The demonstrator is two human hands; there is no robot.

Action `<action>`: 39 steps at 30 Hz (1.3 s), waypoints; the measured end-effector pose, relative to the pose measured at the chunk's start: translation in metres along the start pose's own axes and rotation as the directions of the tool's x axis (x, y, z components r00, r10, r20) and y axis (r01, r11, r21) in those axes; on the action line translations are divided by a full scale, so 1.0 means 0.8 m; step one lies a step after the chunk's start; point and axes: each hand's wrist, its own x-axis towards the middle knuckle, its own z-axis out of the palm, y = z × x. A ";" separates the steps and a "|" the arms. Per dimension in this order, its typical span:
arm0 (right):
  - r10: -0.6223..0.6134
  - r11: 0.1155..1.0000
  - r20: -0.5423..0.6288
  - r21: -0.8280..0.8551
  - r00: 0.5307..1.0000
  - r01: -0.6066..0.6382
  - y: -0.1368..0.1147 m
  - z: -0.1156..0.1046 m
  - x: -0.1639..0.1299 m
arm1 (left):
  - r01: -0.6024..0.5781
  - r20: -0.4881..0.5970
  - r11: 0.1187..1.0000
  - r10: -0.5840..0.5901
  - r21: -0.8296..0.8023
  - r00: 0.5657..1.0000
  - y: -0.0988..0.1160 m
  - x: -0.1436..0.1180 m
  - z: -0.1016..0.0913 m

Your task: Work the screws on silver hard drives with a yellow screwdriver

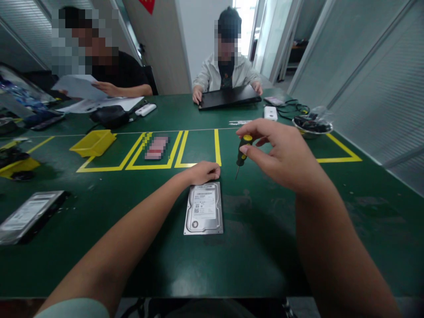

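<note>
A silver hard disk drive (204, 212) with a white label lies flat on the green table in front of me. My left hand (204, 172) rests at its far edge with the fingers curled; whatever they hold, if anything, is hidden. To the right, my right hand (274, 150) pinches a small screwdriver (245, 148) with a dark green and yellow handle. Its thin shaft points downward, above the table and apart from the drive. Another hard disk drive (29, 216) lies at the left on the table.
A yellow bin (93, 143) and a pixelated pinkish item (157, 148) stand near yellow tape marks. A bowl of small parts (313, 124) is at far right. Across the table, one person holds a black panel (230, 97); another holds papers (77, 87).
</note>
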 end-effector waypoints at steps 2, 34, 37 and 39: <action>-0.010 1.000 0.014 -0.003 1.000 0.010 -0.002 0.000 0.000 | 0.030 -0.061 1.000 -0.031 -0.007 0.998 0.002 -0.005 -0.001; -0.047 0.999 0.111 -0.018 0.993 0.049 -0.006 0.000 -0.001 | 0.006 -0.226 0.918 -0.104 -0.398 0.969 0.031 -0.048 0.006; -0.050 0.998 0.112 -0.026 0.992 0.053 -0.004 0.001 0.000 | 0.028 -0.216 0.908 -0.129 -0.418 0.968 0.029 -0.047 0.007; -0.051 0.998 0.114 -0.031 0.992 0.055 -0.003 0.001 0.000 | 0.035 -0.222 0.911 -0.137 -0.411 0.965 0.028 -0.046 0.007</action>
